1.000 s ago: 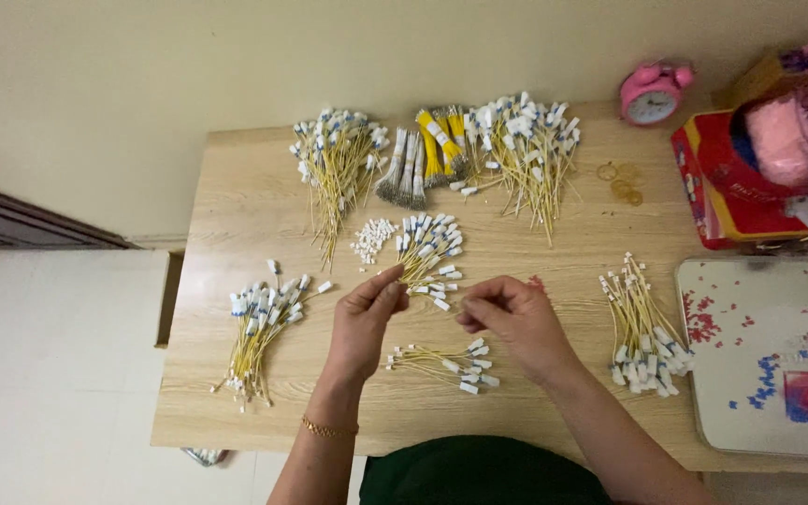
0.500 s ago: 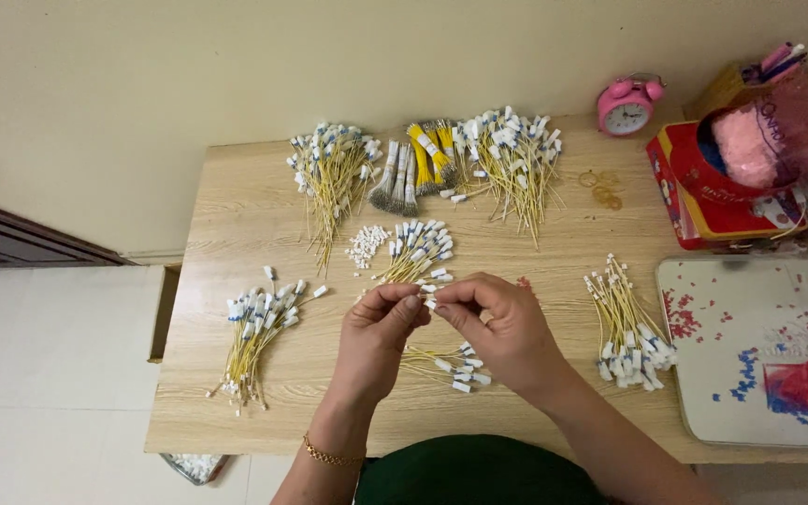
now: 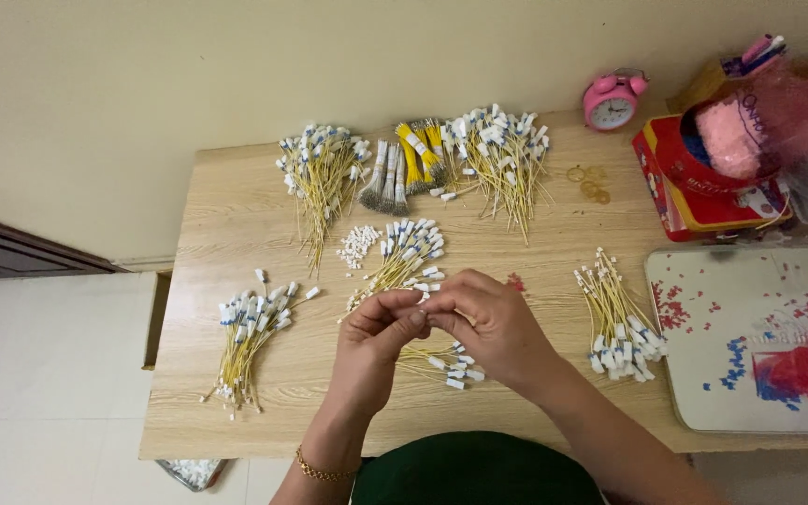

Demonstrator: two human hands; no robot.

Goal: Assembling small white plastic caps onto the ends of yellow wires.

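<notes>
Nearest, the left hand (image 3: 371, 346) and right hand (image 3: 493, 327) meet above the pale wooden surface (image 3: 236, 215), fingers (image 3: 413, 316) pinched narrow on what seems a thin yellow wire with a small white connector (image 3: 420, 299), largely hidden. Just beneath lies a small bundle of yellow white-tipped wires (image 3: 437, 360). Farther off sit a little heap of loose white connectors (image 3: 359, 245) and a pink round alarm clock (image 3: 612, 101).

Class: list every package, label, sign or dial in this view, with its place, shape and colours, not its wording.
Red box: table's far right, rectangular, red with printed top.
Alarm clock: table's back edge, round, pink with white dial.
Tray: right, rectangular, white with red and blue bits.
</notes>
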